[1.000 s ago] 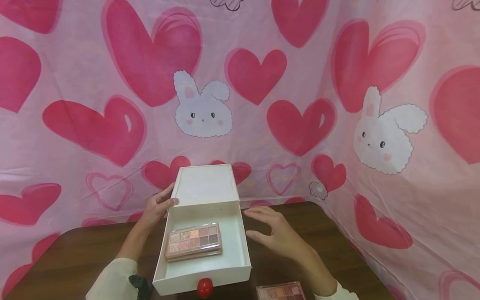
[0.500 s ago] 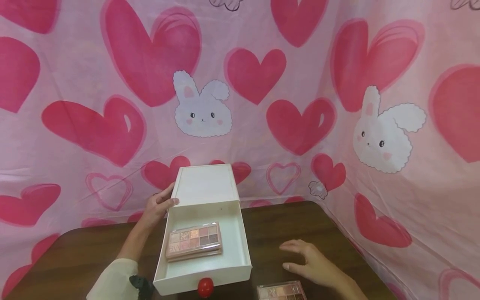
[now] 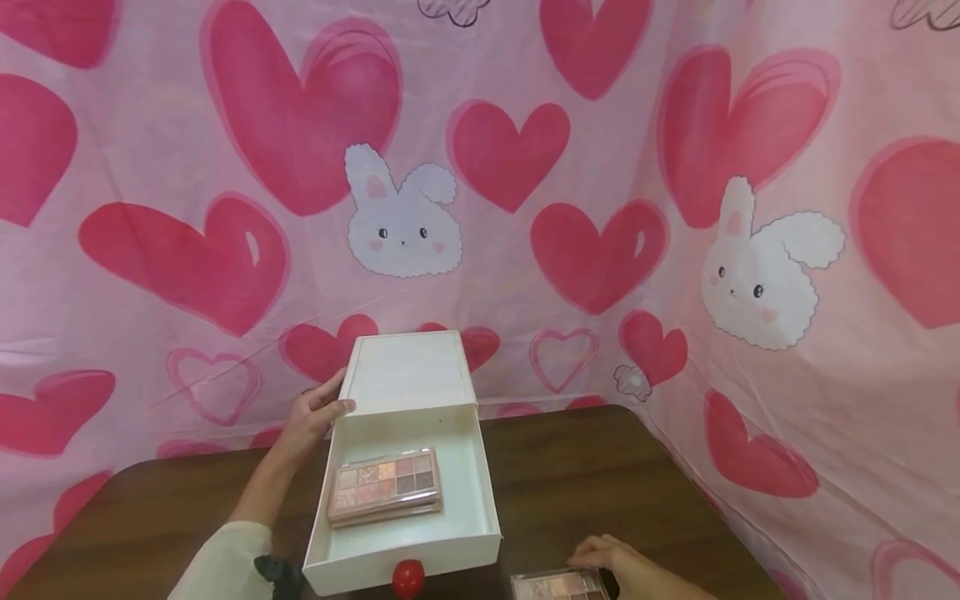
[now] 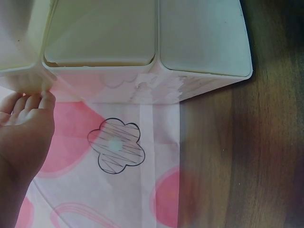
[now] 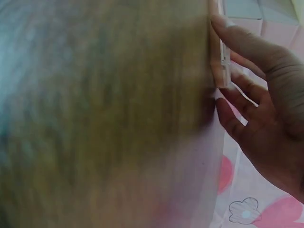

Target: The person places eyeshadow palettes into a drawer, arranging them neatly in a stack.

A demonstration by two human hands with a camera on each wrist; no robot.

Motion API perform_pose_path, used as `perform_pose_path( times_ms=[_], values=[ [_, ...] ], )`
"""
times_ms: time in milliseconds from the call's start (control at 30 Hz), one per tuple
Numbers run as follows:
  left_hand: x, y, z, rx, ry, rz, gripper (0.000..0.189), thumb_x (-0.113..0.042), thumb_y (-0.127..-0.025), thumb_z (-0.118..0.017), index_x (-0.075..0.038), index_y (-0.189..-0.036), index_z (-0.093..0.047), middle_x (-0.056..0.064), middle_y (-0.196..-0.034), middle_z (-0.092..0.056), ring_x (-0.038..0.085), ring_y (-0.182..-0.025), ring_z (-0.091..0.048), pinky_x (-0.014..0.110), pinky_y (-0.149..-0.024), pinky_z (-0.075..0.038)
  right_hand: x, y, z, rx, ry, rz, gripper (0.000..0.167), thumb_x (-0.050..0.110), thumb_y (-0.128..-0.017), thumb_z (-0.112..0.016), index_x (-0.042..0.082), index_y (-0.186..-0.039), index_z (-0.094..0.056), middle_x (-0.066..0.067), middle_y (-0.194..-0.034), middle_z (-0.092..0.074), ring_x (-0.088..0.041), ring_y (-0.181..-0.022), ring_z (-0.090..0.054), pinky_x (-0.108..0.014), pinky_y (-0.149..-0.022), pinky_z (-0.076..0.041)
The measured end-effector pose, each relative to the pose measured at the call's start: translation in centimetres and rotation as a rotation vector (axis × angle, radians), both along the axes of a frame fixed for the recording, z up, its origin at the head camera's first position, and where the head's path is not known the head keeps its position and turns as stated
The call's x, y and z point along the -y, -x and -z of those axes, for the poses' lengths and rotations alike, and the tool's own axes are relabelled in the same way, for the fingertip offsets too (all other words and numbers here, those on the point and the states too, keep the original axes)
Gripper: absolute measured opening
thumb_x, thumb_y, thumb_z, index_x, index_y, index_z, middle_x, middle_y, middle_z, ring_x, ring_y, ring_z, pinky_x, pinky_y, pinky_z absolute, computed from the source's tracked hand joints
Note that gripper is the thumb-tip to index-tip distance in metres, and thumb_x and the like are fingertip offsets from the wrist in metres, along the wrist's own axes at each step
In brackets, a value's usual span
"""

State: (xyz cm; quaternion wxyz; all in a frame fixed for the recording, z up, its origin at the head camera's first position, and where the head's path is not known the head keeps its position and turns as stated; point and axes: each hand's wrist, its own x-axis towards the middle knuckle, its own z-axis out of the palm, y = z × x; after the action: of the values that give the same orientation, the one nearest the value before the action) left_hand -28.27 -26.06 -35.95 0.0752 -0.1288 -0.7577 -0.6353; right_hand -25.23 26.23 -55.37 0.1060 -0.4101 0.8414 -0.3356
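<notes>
A white drawer box (image 3: 408,375) stands on the table with its drawer (image 3: 467,492) pulled out toward me. Inside the drawer lie stacked eyeshadow palettes (image 3: 386,485), toward the left. My left hand (image 3: 309,421) holds the box's left side, thumb at the top front corner; the left wrist view shows its fingers against the box wall. At the front edge of the head view, my right hand (image 3: 617,560) grips the right side of another eyeshadow palette (image 3: 558,586). The right wrist view shows that palette's edge (image 5: 222,69) between thumb and fingers.
A round red knob (image 3: 408,578) sticks out from the drawer front. Brown wooden table (image 3: 555,467) surrounds the box. Behind and to the right hangs a pink cloth (image 3: 510,283) printed with hearts and rabbits.
My right hand has moved from beside the drawer toward me, down to the loose palette, and its fingers have closed on it. The left hand and the drawer box have stayed put.
</notes>
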Motion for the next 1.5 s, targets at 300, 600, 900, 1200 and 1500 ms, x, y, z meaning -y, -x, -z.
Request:
perform_pose_path(
  times_ms=[300,600,900,1200,1500],
  values=[
    [0.1,0.0,0.3,0.004,0.010,0.014,0.071,-0.014,-0.097,-0.055,-0.003,-0.160,-0.024,0.027,-0.164,-0.027,-0.009,-0.098,-0.059,0.017,-0.082,-0.056,2.1,-3.0,-5.5,0.001,0.110,-0.067,0.050,0.019,-0.087,-0.081,-0.009,-0.125,-0.066,-0.010,-0.109,-0.064,0.008,-0.107,-0.047,-0.017,-0.083,-0.048],
    [0.1,0.0,-0.1,-0.010,0.012,0.006,0.070,-0.014,-0.096,-0.054,-0.003,-0.160,-0.025,0.028,-0.162,-0.030,-0.008,-0.097,-0.060,0.018,-0.080,-0.057,2.0,-3.5,-6.3,-0.081,0.145,-0.054,0.047,0.022,-0.084,-0.084,-0.006,-0.120,-0.071,-0.003,-0.099,-0.067,0.005,-0.100,-0.053,-0.018,-0.077,-0.048],
    [0.1,0.1,0.0,-0.007,0.013,-0.006,0.070,-0.012,-0.096,-0.054,-0.004,-0.159,-0.027,0.028,-0.162,-0.032,-0.008,-0.097,-0.060,0.018,-0.081,-0.056,1.9,-3.8,-6.7,0.008,0.213,-0.022,0.045,0.017,-0.084,-0.083,-0.005,-0.121,-0.071,0.001,-0.100,-0.068,0.005,-0.098,-0.055,-0.018,-0.075,-0.045],
    [0.0,0.1,0.0,-0.008,0.008,-0.006,0.070,-0.012,-0.095,-0.055,-0.003,-0.159,-0.027,0.027,-0.162,-0.031,-0.009,-0.098,-0.059,0.016,-0.083,-0.055,1.8,-4.4,-10.3,-0.044,0.126,0.109,0.051,0.028,-0.080,-0.085,0.009,-0.126,-0.073,0.009,-0.097,-0.061,0.004,-0.102,-0.052,-0.019,-0.083,-0.046],
    [0.0,0.1,-0.1,-0.011,0.024,-0.008,0.070,-0.015,-0.096,-0.054,-0.005,-0.160,-0.026,0.026,-0.163,-0.031,-0.011,-0.100,-0.058,0.016,-0.083,-0.055,1.9,-4.0,-13.5,-0.098,0.140,0.204,0.052,0.026,-0.073,-0.089,0.014,-0.121,-0.075,0.011,-0.098,-0.064,0.002,-0.098,-0.054,-0.020,-0.085,-0.044]
  ],
)
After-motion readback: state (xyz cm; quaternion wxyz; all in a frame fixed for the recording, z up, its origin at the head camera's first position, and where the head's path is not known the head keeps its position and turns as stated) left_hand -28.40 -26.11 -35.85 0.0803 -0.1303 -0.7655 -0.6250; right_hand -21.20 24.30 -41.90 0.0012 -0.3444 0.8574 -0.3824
